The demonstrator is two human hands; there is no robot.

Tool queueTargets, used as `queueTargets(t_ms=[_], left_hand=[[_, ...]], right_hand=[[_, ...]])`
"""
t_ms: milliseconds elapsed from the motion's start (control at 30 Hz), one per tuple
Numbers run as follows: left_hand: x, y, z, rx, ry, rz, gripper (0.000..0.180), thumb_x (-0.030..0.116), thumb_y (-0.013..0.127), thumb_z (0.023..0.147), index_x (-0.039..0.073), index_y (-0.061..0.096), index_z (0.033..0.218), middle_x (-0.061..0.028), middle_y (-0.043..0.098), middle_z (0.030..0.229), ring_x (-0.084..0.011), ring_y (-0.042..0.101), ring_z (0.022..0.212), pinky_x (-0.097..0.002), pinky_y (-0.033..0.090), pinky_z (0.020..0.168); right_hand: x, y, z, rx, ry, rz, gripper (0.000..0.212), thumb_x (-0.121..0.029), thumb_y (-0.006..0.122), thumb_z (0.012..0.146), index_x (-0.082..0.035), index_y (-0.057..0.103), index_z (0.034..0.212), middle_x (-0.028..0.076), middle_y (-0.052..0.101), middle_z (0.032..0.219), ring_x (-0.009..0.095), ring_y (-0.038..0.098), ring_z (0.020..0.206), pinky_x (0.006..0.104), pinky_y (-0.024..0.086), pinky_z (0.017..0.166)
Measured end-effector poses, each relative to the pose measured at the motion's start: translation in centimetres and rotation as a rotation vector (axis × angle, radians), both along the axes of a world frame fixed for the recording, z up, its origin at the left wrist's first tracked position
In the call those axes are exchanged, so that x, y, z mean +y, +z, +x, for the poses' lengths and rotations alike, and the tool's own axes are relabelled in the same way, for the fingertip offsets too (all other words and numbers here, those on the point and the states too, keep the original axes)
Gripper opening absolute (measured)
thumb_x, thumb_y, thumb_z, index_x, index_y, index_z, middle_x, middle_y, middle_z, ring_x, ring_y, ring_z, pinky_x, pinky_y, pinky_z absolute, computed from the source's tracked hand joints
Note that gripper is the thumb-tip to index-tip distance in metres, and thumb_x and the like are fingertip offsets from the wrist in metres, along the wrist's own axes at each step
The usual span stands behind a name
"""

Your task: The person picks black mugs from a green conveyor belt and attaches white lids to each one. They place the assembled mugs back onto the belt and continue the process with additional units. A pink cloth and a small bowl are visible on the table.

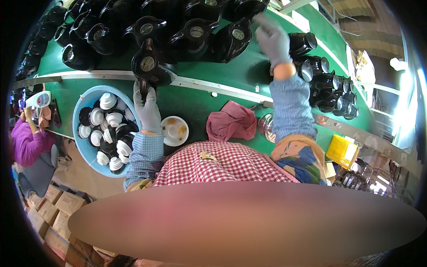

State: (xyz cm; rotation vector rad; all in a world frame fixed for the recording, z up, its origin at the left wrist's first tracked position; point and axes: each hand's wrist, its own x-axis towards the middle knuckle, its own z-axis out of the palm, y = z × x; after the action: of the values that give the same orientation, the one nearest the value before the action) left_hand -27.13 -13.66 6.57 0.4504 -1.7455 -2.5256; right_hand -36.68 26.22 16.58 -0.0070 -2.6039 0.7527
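My left hand, in a pale grey glove, is closed on the handle of a black jug. This jug has a round label on its lid and stands by the metal strip along the green bench. My right hand, also gloved, is raised over the far side of the bench, its fingers smeared by motion. It is nearest to another black jug on its left and a group of black vessels on its right. Whether it touches anything is unclear.
A blue tub of black-and-white stoppers stands left of my left arm. Between my arms are a white dish, a dark pink cloth and a clear round item. Far left, a person in purple sits above cardboard boxes.
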Motion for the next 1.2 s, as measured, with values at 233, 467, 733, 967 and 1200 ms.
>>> queueTargets(t_ms=[233,467,733,967,1200], left_hand=[[0.3,-3.1,-0.7,0.108,-0.043,-0.065,0.057,0.0,0.063,0.099,-0.002,0.043,0.152,-0.0067,0.058,0.137,-0.013,0.058,0.118,-0.0254,0.047,0.1],[-0.9,-4.7,-0.6,0.091,-0.11,-0.205,0.045,0.0,0.062,0.095,-0.007,0.054,0.139,-0.0118,0.05,0.149,-0.0186,0.055,0.127,-0.0302,0.042,0.109],[-1.5,1.1,3.7,0.202,-0.186,-0.931,0.084,0.018,0.079,0.082,-0.002,0.038,0.152,-0.027,0.039,0.156,-0.0407,0.04,0.145,-0.0449,0.033,0.121],[-20.6,7.8,5.8,-0.029,-0.135,-1.378,0.062,0.029,0.079,0.083,0.008,0.061,0.139,-0.0168,0.068,0.124,-0.0324,0.067,0.114,-0.0429,0.053,0.099],[-26.4,3.1,4.5,-0.311,-0.661,-1.498,0.092,0.049,0.08,0.074,0.026,0.045,0.155,-0.0204,0.062,0.137,-0.0379,0.059,0.128,-0.0459,0.045,0.109]], right_hand=[[7.9,-6.4,-13.8,-0.307,-0.327,0.162,0.065,-0.047,0.073,0.086,-0.018,0.06,0.143,0.021,0.033,0.165,0.041,0.052,0.139,0.0429,0.043,0.116],[7.3,-7.6,-14.3,-0.19,-0.199,0.139,0.044,-0.036,0.077,0.084,-0.012,0.074,0.122,0.02,0.031,0.166,0.039,0.046,0.144,0.0421,0.041,0.115],[10.8,-9.3,-13.0,-0.331,0.088,0.174,0.051,-0.039,0.076,0.084,-0.008,0.073,0.123,0.02,0.05,0.154,0.037,0.053,0.138,0.0402,0.042,0.113],[-8.2,4.6,-6.3,-0.108,0.355,-0.258,0.038,-0.021,0.07,0.094,-0.009,0.069,0.13,0.011,0.071,0.127,0.024,0.069,0.113,0.0371,0.053,0.103],[-40.8,-2.2,5.1,0.107,1.175,0.558,0.052,-0.014,0.063,0.087,-0.021,0.061,0.139,0.006,0.048,0.156,0.027,0.038,0.147,0.055,0.018,0.124]])
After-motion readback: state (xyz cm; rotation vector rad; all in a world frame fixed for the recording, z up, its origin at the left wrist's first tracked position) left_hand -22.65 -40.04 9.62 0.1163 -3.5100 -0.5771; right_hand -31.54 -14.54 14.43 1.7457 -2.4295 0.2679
